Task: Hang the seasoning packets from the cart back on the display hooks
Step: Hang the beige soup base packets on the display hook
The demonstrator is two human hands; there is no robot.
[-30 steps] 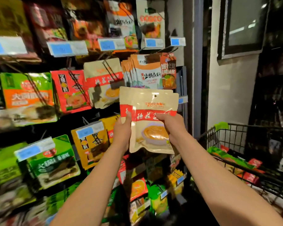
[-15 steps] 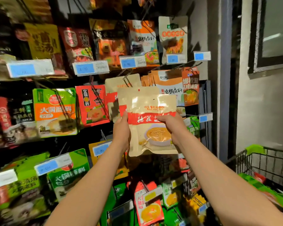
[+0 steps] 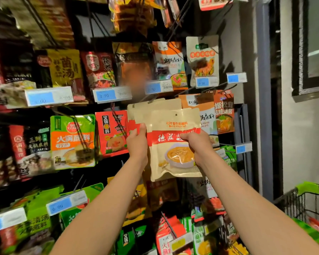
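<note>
Beige packet [image 3: 175,144] held in both hands' grip, overlapping hung matching packets [image 3: 155,107].

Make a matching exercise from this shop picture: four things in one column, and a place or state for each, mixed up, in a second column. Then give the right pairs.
Things
1. beige packet
2. green and orange packet
3. cart
4. price tag reading 3.90

Places or states
A. at the lower right edge
B. held by the left hand and the right hand
C. hanging on the rack, left of the hands
D. above the red packet

Pairs: 1-B, 2-C, 3-A, 4-D
</note>
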